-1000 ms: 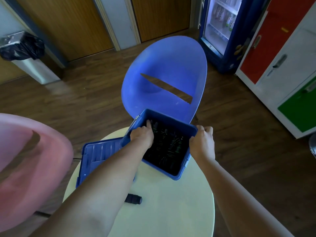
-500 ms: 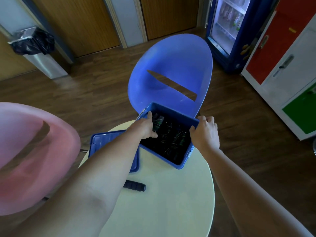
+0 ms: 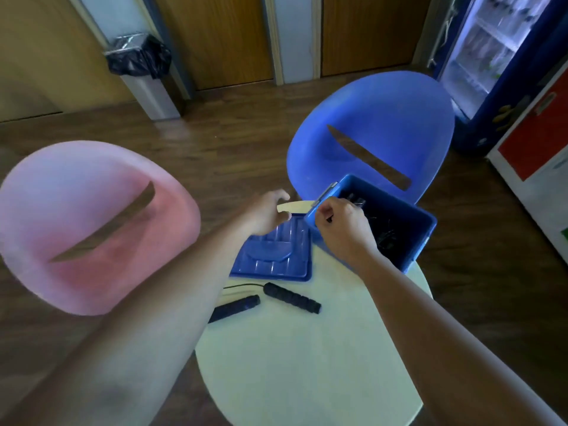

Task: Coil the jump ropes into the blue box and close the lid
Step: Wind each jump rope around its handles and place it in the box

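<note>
The blue box [image 3: 415,241] stands open at the far right edge of the round table [image 3: 307,364], with black coiled jump ropes [image 3: 385,224] inside. My right hand [image 3: 341,230] is closed on the box's near-left corner rim. The blue lid [image 3: 273,259] lies flat on the table just left of the box. My left hand [image 3: 267,213] hovers over the lid's far edge with fingers apart, holding nothing. Two black jump rope handles [image 3: 292,298] lie on the table in front of the lid, and a thin cord runs off to the left under my left arm.
A blue chair [image 3: 384,130] stands right behind the box and a pink chair [image 3: 76,216] to the table's left. A lined bin [image 3: 144,75] is by the far wall. A drinks fridge [image 3: 491,50] and coloured lockers [image 3: 534,139] are at the right.
My left hand has let go of the box and moved left over the lid. My right hand has shifted from the box's right rim to its left corner. The view has swung left.
</note>
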A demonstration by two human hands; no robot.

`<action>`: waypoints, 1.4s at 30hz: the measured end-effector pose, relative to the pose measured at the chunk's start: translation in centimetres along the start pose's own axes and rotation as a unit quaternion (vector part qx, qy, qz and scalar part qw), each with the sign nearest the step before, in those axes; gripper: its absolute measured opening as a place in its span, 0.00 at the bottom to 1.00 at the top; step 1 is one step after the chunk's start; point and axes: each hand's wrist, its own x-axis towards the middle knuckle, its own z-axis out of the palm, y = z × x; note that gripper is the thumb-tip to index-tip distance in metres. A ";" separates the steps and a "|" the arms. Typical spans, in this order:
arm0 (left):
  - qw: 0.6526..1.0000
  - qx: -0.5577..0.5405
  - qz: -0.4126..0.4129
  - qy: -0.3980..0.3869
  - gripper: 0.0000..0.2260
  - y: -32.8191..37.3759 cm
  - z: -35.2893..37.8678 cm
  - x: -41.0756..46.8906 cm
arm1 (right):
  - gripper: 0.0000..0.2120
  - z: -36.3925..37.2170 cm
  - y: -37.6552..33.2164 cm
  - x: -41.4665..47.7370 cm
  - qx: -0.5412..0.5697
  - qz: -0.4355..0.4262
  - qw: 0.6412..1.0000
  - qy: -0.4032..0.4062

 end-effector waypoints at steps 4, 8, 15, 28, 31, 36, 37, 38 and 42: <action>0.998 -0.023 -0.049 -0.018 0.16 -6.6 0.3 -3.8 | 0.06 5.0 -2.0 -2.1 0.016 -0.003 0.998 -0.060; 0.996 -0.008 -0.072 -0.052 0.17 -12.5 2.8 -7.5 | 0.06 9.5 -1.9 -4.1 -0.008 0.027 0.991 -0.131; 0.986 0.092 -0.056 -0.126 0.22 -17.7 9.2 -11.6 | 0.21 14.7 1.8 -7.9 -0.177 0.062 0.952 -0.242; 0.994 0.051 0.020 -0.095 0.22 -20.0 9.7 -13.9 | 0.20 15.2 3.2 -10.3 -0.165 0.064 0.963 -0.206; 0.997 -0.061 0.028 -0.030 0.20 -18.7 6.5 -14.1 | 0.20 13.6 0.1 -9.1 -0.030 0.047 0.984 -0.171; 0.969 -0.235 0.057 0.046 0.18 -15.0 0.2 -14.4 | 0.19 11.1 -7.1 -7.4 0.186 0.075 0.976 -0.090; 0.963 -0.254 0.071 0.047 0.18 -14.1 -1.1 -14.7 | 0.19 10.6 -8.7 -7.2 0.228 0.075 0.968 -0.068; 0.957 -0.271 0.091 0.055 0.18 -13.3 -2.5 -15.1 | 0.18 9.9 -10.2 -6.9 0.265 0.074 0.961 -0.041; 0.936 -0.309 0.138 0.096 0.17 -10.8 -7.2 -16.6 | 0.11 6.6 -15.5 -6.4 0.367 0.047 0.927 0.060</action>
